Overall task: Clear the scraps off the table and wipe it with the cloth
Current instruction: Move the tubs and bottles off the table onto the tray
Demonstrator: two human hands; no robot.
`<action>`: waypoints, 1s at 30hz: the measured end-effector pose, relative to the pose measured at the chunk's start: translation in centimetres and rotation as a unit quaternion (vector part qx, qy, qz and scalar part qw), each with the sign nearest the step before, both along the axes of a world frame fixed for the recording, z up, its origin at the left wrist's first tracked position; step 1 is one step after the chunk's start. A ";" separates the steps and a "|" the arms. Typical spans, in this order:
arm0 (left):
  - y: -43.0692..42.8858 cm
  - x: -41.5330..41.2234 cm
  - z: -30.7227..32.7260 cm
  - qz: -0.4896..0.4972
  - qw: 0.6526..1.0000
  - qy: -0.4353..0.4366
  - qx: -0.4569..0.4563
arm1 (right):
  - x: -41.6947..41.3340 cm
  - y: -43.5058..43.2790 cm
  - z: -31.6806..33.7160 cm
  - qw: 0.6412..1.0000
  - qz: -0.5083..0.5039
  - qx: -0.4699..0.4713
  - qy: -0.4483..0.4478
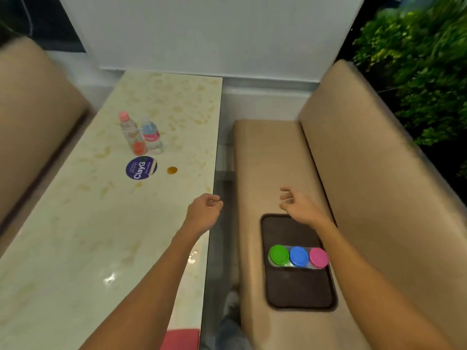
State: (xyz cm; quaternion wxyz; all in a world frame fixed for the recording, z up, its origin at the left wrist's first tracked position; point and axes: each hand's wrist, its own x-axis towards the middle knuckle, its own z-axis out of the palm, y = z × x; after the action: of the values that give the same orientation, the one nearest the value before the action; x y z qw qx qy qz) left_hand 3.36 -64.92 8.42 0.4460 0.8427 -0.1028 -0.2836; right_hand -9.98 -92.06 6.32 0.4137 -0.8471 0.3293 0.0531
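A cream marbled table (75, 223) fills the left. On it lie two small plastic bottles, one with a pink cap (131, 133) and one with a blue label (151, 136), a round purple "Clay" lid (140, 168) and a small orange blob (172, 170). A pink cloth-like thing (180, 339) shows at the table's near edge. My left hand (206, 209) hovers over the table's right edge, fingers loosely curled, holding nothing. My right hand (297, 204) hangs over the bench seat, fingers relaxed and empty.
A beige padded bench (265, 160) stands on the right. A dark brown tray (298, 294) lies on it with a pack of three tubs, lids green (278, 254), blue (299, 256) and pink (318, 257). Another bench back (30, 109) is at left. Plants are at the far right.
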 end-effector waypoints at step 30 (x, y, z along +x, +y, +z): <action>8.1 27.0 3.8 0.280 0.959 -0.043 -0.002 | 40.9 15.6 4.2 0.964 0.238 0.026 -0.113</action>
State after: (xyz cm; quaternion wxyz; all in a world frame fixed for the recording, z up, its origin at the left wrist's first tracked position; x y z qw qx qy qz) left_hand 30.39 -56.87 12.26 0.5043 0.8482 0.1176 -0.1110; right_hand 30.91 -76.42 10.51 0.4456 -0.8905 0.0677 0.0631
